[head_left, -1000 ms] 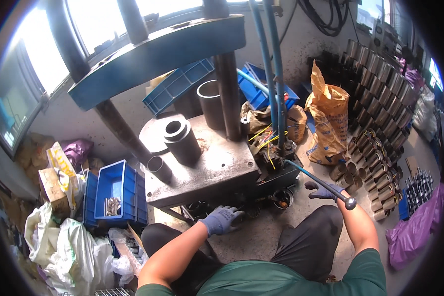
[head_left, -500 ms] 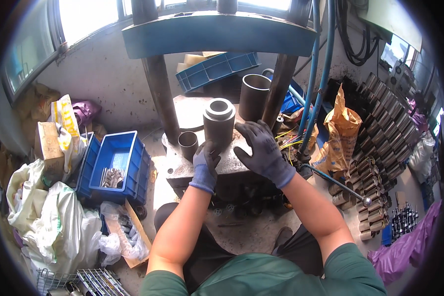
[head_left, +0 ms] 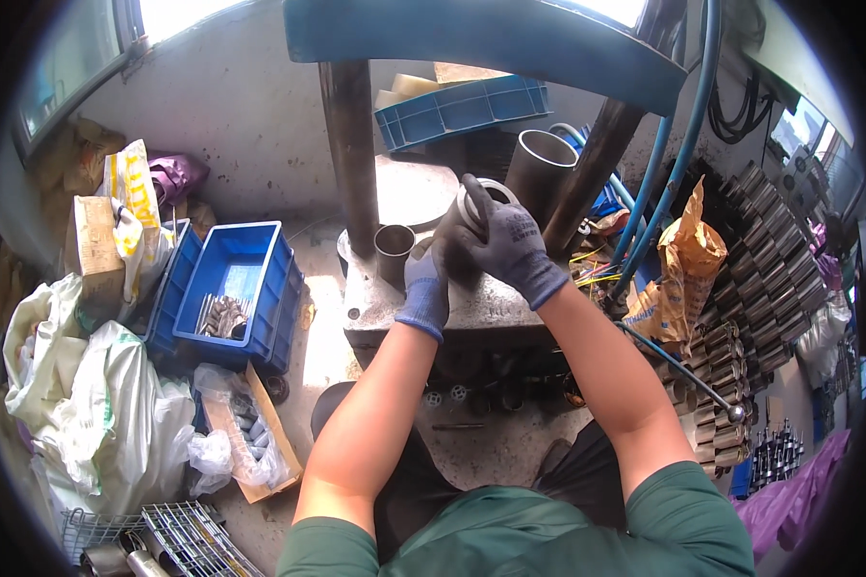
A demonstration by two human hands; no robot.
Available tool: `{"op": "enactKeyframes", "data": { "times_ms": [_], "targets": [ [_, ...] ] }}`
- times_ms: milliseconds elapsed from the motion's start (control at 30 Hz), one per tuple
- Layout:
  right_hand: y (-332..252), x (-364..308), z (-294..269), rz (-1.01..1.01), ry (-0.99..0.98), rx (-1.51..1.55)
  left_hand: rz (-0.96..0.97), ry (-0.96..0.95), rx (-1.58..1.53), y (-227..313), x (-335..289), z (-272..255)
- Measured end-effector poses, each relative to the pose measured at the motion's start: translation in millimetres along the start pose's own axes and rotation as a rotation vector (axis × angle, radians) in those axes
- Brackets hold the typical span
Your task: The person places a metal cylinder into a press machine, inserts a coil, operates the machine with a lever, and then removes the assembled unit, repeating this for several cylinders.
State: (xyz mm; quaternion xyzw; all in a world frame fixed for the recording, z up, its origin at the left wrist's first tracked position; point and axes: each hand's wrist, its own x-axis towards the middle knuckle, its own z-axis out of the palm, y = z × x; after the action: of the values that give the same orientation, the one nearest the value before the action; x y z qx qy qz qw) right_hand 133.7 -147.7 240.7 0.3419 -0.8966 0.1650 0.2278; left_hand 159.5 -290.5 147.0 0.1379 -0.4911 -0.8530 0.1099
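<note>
Worktable point(head_left: 368, 300), left hand point(head_left: 423, 288) low, right hand point(head_left: 512, 242) atop cylinder point(head_left: 464, 263)

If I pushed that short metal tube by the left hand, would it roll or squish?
The short metal tube stands upright, so it would probably slide or tip first. Its rounded side could roll once down. Its metal wall looks stiff, so squishing seems unlikely.
</note>
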Motion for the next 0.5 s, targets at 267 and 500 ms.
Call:
{"op": "enactKeyframes", "data": {
  "times_ms": [267, 500],
  "targets": [
    [75.0, -79.5, 30.1, 0.347, 0.306, 0.961, -0.010, -0.039, -0.070, 0.2, 5.3, 8.0],
    [74.9, -110.4, 6.2, 0.756, 0.377, 1.044, 0.032, -0.109, 0.194, -7.9, 9.1, 13.7]
  ]
}}
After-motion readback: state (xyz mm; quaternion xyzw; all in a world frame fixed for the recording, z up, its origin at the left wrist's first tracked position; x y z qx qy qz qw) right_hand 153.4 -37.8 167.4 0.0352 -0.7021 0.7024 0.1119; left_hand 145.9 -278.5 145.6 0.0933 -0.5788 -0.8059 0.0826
